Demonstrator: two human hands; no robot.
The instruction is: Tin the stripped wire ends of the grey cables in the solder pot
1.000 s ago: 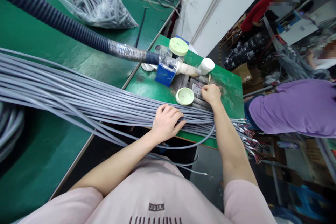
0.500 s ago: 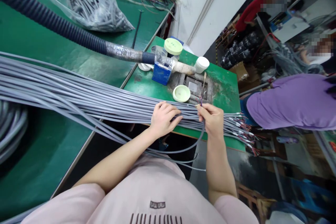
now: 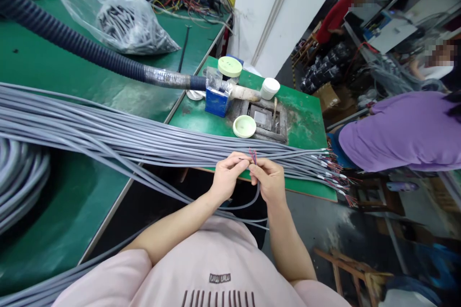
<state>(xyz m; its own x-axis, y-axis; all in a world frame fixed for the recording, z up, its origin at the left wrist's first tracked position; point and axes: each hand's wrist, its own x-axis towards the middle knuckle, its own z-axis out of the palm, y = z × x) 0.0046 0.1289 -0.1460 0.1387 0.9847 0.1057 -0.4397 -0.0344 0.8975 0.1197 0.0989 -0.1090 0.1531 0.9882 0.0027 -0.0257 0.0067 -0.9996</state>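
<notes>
My left hand [image 3: 228,177] and my right hand [image 3: 268,181] meet just in front of a long bundle of grey sheathed cables [image 3: 108,139]. Between my fingertips stands a small tuft of thin coloured wires [image 3: 252,156], the stripped end of one cable. Both hands pinch these wires, though my fingers hide their lower part. That cable [image 3: 256,196] droops in a loop below my hands. The far ends of the bundle fan out to the right, showing coloured wire tips.
A green workbench [image 3: 302,124] holds a metal-lined pot [image 3: 262,117], a pale green lid [image 3: 244,126], a white jar [image 3: 270,88] and a blue box [image 3: 217,103]. A corrugated hose [image 3: 79,50] crosses the left bench. A person's purple-shirted back [image 3: 399,132] is close on the right.
My right hand has moved left with the thin wires, and my left hand has lifted off the bundle to pinch them too. The view has shifted slightly.
</notes>
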